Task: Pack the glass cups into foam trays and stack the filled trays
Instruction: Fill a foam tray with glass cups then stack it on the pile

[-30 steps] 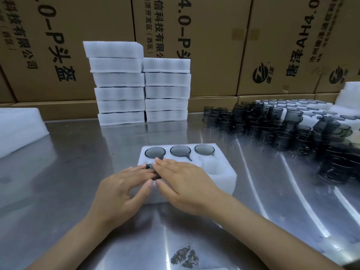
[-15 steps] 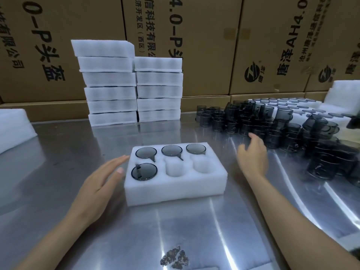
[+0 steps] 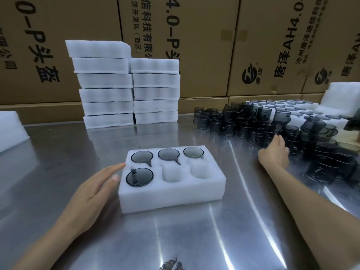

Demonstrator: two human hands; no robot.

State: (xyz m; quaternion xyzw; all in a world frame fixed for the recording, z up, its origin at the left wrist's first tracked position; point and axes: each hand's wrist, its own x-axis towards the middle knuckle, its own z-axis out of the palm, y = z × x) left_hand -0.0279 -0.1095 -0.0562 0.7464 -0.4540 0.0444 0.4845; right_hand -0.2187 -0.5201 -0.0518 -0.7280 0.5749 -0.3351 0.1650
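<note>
The foam tray (image 3: 171, 193), four cups seated, is touched at its side by the flat, open left hand (image 3: 93, 189), while the right hand (image 3: 273, 152), grip unclear, is extended among loose glass cups (image 3: 251, 131).

Foam tray (image 3: 171, 193) sits on the table (image 3: 194, 240) before me, four cups in it (three in the far row, one near left). My left hand (image 3: 93, 191) lies against its left side. My right hand (image 3: 274, 154) is among loose cups (image 3: 253, 125), far right. Stacked trays (image 3: 126, 88) stand behind, cartons (image 3: 194, 45) behind those.
</note>
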